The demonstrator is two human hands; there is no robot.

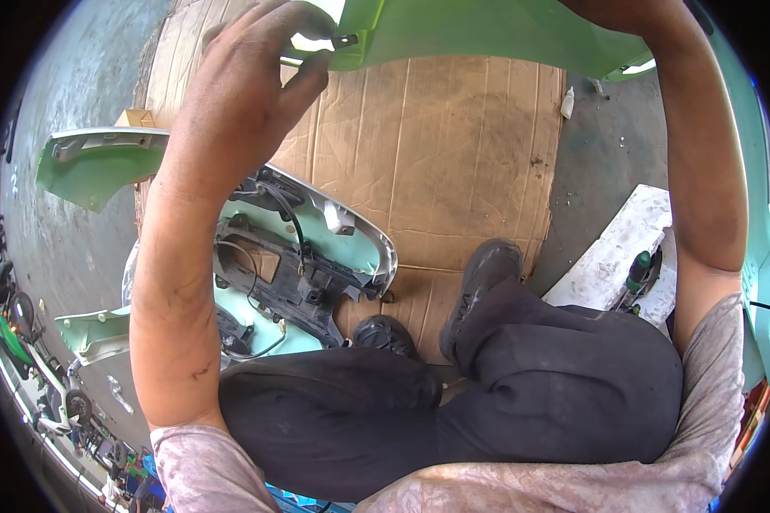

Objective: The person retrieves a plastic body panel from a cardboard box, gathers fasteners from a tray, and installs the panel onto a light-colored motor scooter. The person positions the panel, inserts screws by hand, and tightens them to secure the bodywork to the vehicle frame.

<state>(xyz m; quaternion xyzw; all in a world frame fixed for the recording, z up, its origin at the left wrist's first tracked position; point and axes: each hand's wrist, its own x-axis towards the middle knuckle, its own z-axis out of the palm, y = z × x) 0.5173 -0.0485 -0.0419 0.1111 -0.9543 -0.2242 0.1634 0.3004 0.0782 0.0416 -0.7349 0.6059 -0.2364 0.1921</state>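
A curved light-green plastic body panel [479, 32] is held up at the top of the view, above the cardboard. My left hand [252, 81] is closed at its left corner, thumb and fingers bent around the edge beside a small dark metal clip [344, 41]. At the upper right, my right hand [620, 10] is by the panel's far right side. It is mostly cut off by the frame and its fingers are hidden. Below my left forearm lies a pale turquoise fairing [364, 244] with a black plastic bracket [269, 286] and cables.
A flattened cardboard sheet [453, 162] covers the floor. Another green panel [94, 175] and a pale green piece [94, 332] lie left. A scuffed white board [612, 252], a green-handled tool [638, 269] and a small white bottle [567, 103] are right. Motorcycles [13, 338] stand far left.
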